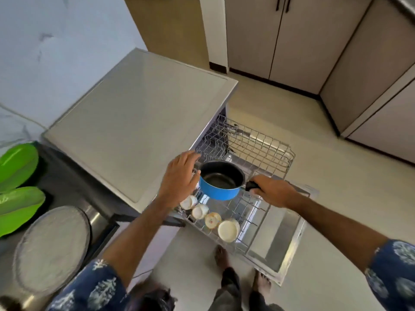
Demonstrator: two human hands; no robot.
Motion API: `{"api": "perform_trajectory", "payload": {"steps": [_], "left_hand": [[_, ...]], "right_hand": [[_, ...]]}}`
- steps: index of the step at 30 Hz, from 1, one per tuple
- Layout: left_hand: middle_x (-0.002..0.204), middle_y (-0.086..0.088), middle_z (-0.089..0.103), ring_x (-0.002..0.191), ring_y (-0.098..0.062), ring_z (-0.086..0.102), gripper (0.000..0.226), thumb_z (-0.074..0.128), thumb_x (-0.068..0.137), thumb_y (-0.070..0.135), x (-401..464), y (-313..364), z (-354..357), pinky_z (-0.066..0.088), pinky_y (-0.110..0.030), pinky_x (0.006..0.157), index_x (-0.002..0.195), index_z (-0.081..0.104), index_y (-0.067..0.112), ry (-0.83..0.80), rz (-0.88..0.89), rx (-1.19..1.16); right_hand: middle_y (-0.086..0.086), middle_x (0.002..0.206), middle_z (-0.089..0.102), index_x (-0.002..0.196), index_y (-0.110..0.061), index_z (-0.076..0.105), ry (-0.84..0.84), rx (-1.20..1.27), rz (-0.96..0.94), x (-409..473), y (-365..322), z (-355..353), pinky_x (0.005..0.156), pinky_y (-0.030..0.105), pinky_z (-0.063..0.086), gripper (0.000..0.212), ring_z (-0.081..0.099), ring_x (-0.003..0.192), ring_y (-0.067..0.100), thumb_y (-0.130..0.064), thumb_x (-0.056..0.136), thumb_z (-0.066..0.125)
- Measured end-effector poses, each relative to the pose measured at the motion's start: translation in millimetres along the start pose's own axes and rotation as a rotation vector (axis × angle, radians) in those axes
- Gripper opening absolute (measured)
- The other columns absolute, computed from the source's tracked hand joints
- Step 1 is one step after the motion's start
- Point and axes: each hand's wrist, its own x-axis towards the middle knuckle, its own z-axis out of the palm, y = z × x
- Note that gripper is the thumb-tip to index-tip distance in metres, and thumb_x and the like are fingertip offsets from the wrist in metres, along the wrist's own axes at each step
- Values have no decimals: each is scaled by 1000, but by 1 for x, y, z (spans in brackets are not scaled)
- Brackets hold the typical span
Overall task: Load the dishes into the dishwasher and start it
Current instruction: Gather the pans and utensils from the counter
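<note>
A blue saucepan (221, 181) with a dark inside hangs upright over the pulled-out upper rack (258, 212) of the open dishwasher (139, 122). My right hand (272, 191) grips its black handle. My left hand (179, 176) rests with relaxed fingers against the pan's left side. Several cream cups (228, 230) lie in a row along the rack's near edge. Farther back, the lower wire rack (253, 144) stands pulled out and holds nothing that I can see.
The lowered dishwasher door (289, 241) juts over the pale floor. On the counter at the left lie a round grey tray (54, 245) and green leaf-shaped plates (18, 187). Beige cabinets (292, 41) line the back and right. My bare feet (222, 257) stand beside the door.
</note>
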Motion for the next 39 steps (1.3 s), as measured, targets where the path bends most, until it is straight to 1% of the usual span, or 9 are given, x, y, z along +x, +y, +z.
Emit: {"api": "perform_trajectory", "payload": {"steps": [2, 4, 6, 8, 14, 22, 27, 33, 39], "left_hand": [[156, -10, 36, 145, -28, 34, 62, 61, 94, 27, 25, -22, 4, 32, -50, 118, 150, 39, 13, -26, 53, 174], [165, -11, 20, 153, -30, 17, 77, 61, 94, 34, 50, -44, 12, 23, -55, 122, 157, 23, 12, -115, 25, 212], [168, -10, 5, 155, -28, 2, 88, 59, 95, 40, 68, -61, 24, 12, -54, 124, 161, 6, 12, -159, 14, 231], [168, -8, -1, 155, -25, -4, 92, 57, 95, 42, 75, -68, 31, 6, -51, 125, 161, 0, 14, -139, 40, 261], [169, -3, 0, 156, -20, -5, 92, 61, 92, 32, 75, -72, 39, 5, -49, 126, 161, 3, 16, -79, 35, 246], [169, -4, 9, 156, -19, 3, 89, 62, 88, 23, 77, -70, 39, 9, -50, 126, 161, 11, 15, -48, 18, 232], [168, -3, 12, 156, -19, 5, 93, 70, 86, 20, 77, -68, 41, 11, -50, 126, 160, 15, 14, -23, 4, 256], [168, -4, 12, 156, -19, 6, 95, 72, 84, 20, 77, -67, 40, 12, -52, 126, 160, 14, 15, -21, -7, 265], [168, -1, 11, 156, -16, 3, 96, 71, 85, 23, 77, -67, 40, 13, -51, 126, 160, 13, 16, -39, -18, 252]], "right_hand": [[-6, 104, 57, 115, -26, 50, 20, -19, 43, 25, 5, 3, 71, 29, 39, 20, 58, 90, 15, -42, 102, 45], [-4, 105, 59, 113, -25, 50, 40, -15, 105, 56, 12, 8, 71, 30, 39, 20, 58, 91, 17, -40, 102, 45], [-3, 105, 60, 113, -24, 51, 59, 10, 146, 86, 20, 16, 70, 30, 40, 21, 58, 89, 17, -41, 103, 45], [-3, 106, 60, 112, -23, 50, 82, 35, 166, 116, 28, 25, 70, 31, 42, 21, 60, 90, 19, -41, 103, 44], [4, 108, 63, 112, -17, 52, 142, 114, 139, 203, 48, 46, 76, 37, 52, 25, 64, 96, 27, -39, 101, 48], [4, 115, 63, 120, -19, 54, 153, 159, 72, 276, 60, 68, 79, 36, 50, 28, 62, 104, 24, -38, 101, 50], [8, 119, 59, 128, -17, 54, 150, 141, 38, 291, 67, 77, 84, 36, 47, 32, 60, 108, 28, -36, 102, 48], [12, 124, 56, 134, -20, 51, 129, 100, 84, 294, 67, 83, 95, 48, 50, 35, 56, 114, 32, -31, 100, 52], [11, 139, 50, 143, -18, 42, 123, 21, 117, 282, 61, 88, 112, 55, 34, 51, 45, 131, 33, -29, 95, 58]]}}
